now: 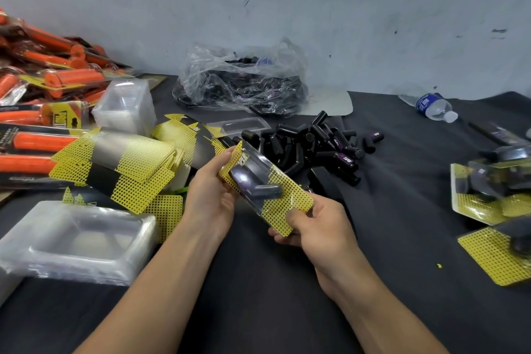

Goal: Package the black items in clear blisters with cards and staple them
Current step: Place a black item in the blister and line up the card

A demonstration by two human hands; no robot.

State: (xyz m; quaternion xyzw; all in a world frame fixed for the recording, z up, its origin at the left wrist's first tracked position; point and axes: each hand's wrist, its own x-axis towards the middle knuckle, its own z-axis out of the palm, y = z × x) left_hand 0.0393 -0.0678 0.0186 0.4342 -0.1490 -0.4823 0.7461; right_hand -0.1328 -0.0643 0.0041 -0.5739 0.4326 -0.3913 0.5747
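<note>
Yellow-dotted card (298, 201) in its clear blister (258, 178), holding black items, sits above the dark table (258, 282): left hand (211, 195) grips its upper end, right hand (319, 227) pinches its lower corner.

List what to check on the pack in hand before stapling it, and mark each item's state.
1. Grip: left hand holds the upper end of the blister pack, right hand pinches its lower end: ok.
2. Contents: black item sits under the clear blister: ok.
3. Alignment: yellow card against the blister edges: cannot tell, glare.
4. Staples already in: cannot tell.
5. Tool: stapler at hand: cannot tell, nothing in view clearly reads as one.
6. Next stock: pile of loose black items lies just beyond the pack: ok.
</note>
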